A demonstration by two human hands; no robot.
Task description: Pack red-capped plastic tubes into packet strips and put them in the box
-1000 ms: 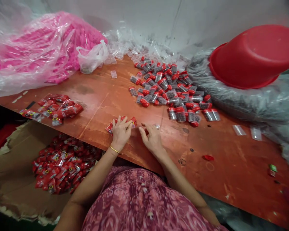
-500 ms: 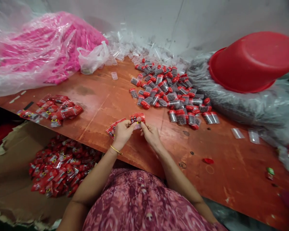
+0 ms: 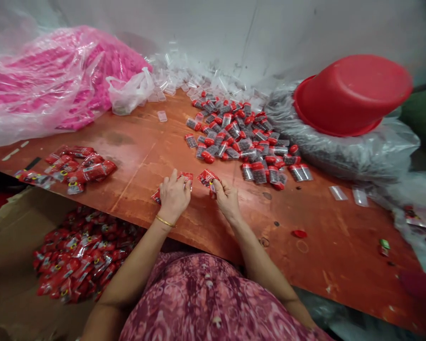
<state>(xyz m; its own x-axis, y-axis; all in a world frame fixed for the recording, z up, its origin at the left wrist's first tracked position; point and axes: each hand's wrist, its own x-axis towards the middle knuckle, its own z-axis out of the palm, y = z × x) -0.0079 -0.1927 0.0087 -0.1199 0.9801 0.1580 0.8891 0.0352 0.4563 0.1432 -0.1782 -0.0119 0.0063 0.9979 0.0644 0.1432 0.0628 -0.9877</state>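
My right hand (image 3: 227, 200) is closed on a small red printed packet (image 3: 207, 177), pinching its lower edge between thumb and fingers a little above the table. My left hand (image 3: 175, 195) lies palm down over flat red packets (image 3: 186, 177) on the table, its fingers apart and touching them. Part of these packets is hidden under the hand. Beyond both hands is a heap of small clear containers (image 3: 230, 135) with red caps and dark contents.
Filled red packets (image 3: 88, 166) lie in a pile at the table's left. Below, a cardboard box (image 3: 7, 265) holds many more. Pink pieces in a plastic bag (image 3: 67, 76) stand at the back left. A red tub (image 3: 355, 94) rests upside down on a grey-filled bag (image 3: 362, 151).
Both hands were on one red packet. My left hand has let go and moved left onto the packets on the table, while my right hand keeps the packet. The view has shifted slightly.
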